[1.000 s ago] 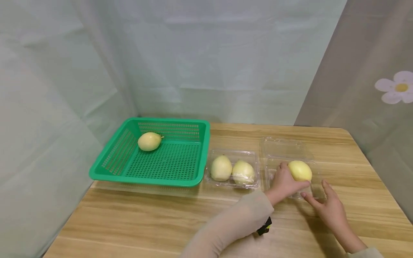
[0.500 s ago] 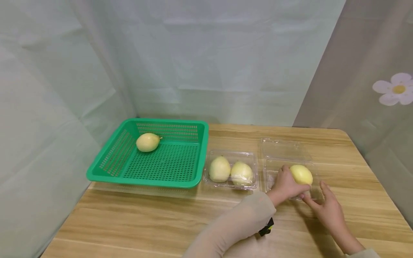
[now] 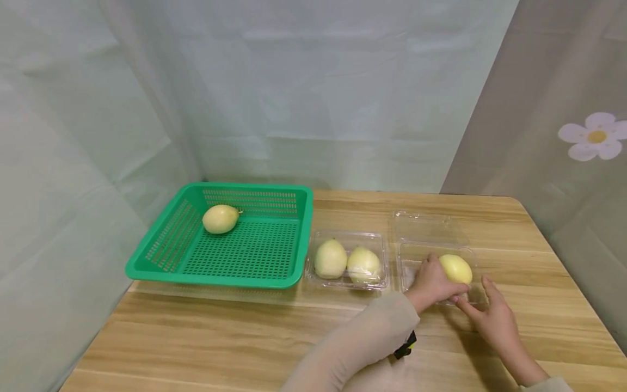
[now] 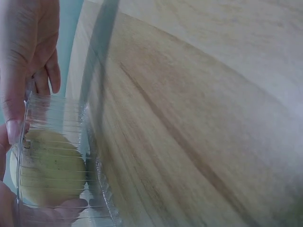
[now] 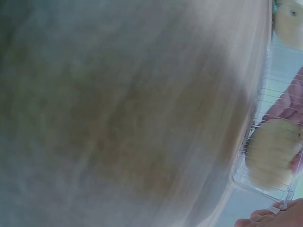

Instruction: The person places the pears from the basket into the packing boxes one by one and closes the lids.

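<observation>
My left hand (image 3: 435,280) holds a pale yellow pear (image 3: 456,269) inside an open clear plastic clamshell box (image 3: 406,267). The pear lies low, at the box's right side. In the left wrist view my left thumb (image 4: 13,113) is at the box rim, and the pear (image 4: 52,165) shows through the ribbed wall. My right hand (image 3: 497,321) rests against the box's near right corner, thumb in front and fingers spread along the side. In the right wrist view only part of this right hand (image 5: 279,218) shows, beside the box corner.
The box's clear lid (image 3: 431,227) lies folded back behind it. To its left sits another clear box (image 3: 384,253) with two pears (image 3: 330,259). A green basket (image 3: 215,276) farther left holds one pear (image 3: 220,219). Curtains stand behind the wooden table (image 3: 220,337).
The head view has shifted slightly. My left hand and the pear have come a little lower in the box; my right hand stays at its corner.
</observation>
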A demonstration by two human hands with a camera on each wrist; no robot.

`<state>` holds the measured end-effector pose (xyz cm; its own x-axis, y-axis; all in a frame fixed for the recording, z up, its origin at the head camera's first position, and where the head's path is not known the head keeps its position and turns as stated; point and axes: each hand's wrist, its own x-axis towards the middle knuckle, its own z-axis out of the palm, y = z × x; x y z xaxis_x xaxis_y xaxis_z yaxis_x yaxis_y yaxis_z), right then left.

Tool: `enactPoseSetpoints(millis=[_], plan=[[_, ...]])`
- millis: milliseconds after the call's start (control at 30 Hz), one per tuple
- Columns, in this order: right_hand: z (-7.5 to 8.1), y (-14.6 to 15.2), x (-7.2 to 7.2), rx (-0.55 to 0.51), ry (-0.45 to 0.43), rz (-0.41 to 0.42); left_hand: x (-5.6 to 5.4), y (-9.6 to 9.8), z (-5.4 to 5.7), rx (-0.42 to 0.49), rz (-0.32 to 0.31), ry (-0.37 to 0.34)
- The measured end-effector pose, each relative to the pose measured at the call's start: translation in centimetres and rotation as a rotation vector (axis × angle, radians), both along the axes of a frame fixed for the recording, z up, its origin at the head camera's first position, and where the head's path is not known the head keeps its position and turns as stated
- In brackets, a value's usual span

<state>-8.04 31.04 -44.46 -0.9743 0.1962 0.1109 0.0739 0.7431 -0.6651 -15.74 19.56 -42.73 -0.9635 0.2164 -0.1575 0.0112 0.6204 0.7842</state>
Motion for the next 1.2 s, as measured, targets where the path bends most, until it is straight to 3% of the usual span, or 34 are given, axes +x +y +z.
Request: enactPoseSetpoints(millis=[300,600,900,1033,1200], plan=[[-0.1,0.0,0.0,0.014,0.017,0.002,0.1,-0.2,0.1,-0.027,-0.083,0.054],[-0.1,0.0,0.0,0.017,0.021,-0.007,-0.1,-0.3,0.1,-0.053,-0.083,0.054],[0.1,0.1,0.0,0.023,-0.041,0.002,0.0,-0.4,0.5,-0.057,-0.079,0.056],[0.2,0.1,0.1,0.023,-0.04,0.002,-0.1,-0.6,0.8,-0.05,-0.1,0.107],[0.3,0.1,0.1,0.003,-0.059,0.019,-0.4,-1.0,1.4,-0.148,-0.112,0.215]])
